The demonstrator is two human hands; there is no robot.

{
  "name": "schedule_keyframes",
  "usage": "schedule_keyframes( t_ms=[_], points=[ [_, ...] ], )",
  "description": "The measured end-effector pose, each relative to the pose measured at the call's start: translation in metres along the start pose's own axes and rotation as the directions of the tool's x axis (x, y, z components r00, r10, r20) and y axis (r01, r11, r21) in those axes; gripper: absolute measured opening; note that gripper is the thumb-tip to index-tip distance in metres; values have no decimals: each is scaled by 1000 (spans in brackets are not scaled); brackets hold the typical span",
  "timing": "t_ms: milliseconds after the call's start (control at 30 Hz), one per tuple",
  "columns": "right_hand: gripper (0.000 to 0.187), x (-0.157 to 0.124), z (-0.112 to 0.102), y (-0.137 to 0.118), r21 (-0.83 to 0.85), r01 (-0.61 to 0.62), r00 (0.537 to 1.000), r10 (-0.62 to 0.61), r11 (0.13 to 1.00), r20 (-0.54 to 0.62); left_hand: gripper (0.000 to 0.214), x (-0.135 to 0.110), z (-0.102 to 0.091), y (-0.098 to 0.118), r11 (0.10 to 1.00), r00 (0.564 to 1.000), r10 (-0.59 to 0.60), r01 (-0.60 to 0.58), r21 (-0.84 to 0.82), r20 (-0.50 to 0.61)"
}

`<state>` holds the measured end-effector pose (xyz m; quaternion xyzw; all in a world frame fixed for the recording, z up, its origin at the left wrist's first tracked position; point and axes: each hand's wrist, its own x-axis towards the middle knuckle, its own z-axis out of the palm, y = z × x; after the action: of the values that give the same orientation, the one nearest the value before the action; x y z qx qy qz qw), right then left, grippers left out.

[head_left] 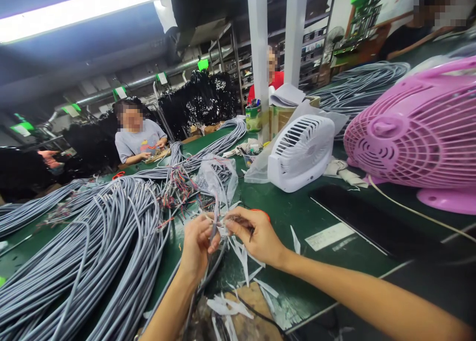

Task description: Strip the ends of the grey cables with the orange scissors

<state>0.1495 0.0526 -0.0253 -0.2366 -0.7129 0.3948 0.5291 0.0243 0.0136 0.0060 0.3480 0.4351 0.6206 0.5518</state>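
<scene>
My left hand (pixel 199 239) is closed around a grey cable (pixel 214 228) near its stripped end. Close beside it, my right hand (pixel 256 232) has its fingers pinched together at the cable's end. Whatever sits between those right fingertips is too small to make out. Beneath both hands lie torn white strips (pixel 243 259), scattered on the green tabletop (pixel 286 301). Just beyond the fingers, a clear plastic bag (pixel 219 175) rests over more cable ends with thin coloured wires (pixel 180 187). Part of a red-orange loop (pixel 263 214) shows behind my right hand.
A large bundle of grey cables (pixel 100 252) covers the left side. At right stand a white fan (pixel 301 152) and a pink fan (pixel 405 138), near a black flat panel (pixel 349 217). A white post (pixel 258 48) rises behind. A person (pixel 139 138) handles something across the table.
</scene>
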Motion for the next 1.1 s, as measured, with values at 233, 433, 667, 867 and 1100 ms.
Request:
schedule_keyframes(
  t_ms=[233,433,667,867,1100],
  points=[
    [22,-1,0,-1,-36,2,1000,-1,999,25,29,-2,-2,-4,997,999,11,-8,78,-47],
    [24,-4,0,-3,-39,5,998,-3,999,66,47,-1,1,-4,991,993,59,-45,126,-104],
    [23,-3,-1,-5,-8,-3,996,3,1000,87,52,-1,-1,-7,975,988,118,-95,200,-104],
    [27,-1,-2,-8,28,-44,993,41,999,109,53,-3,3,-12,938,979,182,-145,315,-91],
    [19,-2,-3,-8,-47,-7,997,11,999,77,38,-1,-4,-12,959,979,197,-181,218,-53]
  ],
)
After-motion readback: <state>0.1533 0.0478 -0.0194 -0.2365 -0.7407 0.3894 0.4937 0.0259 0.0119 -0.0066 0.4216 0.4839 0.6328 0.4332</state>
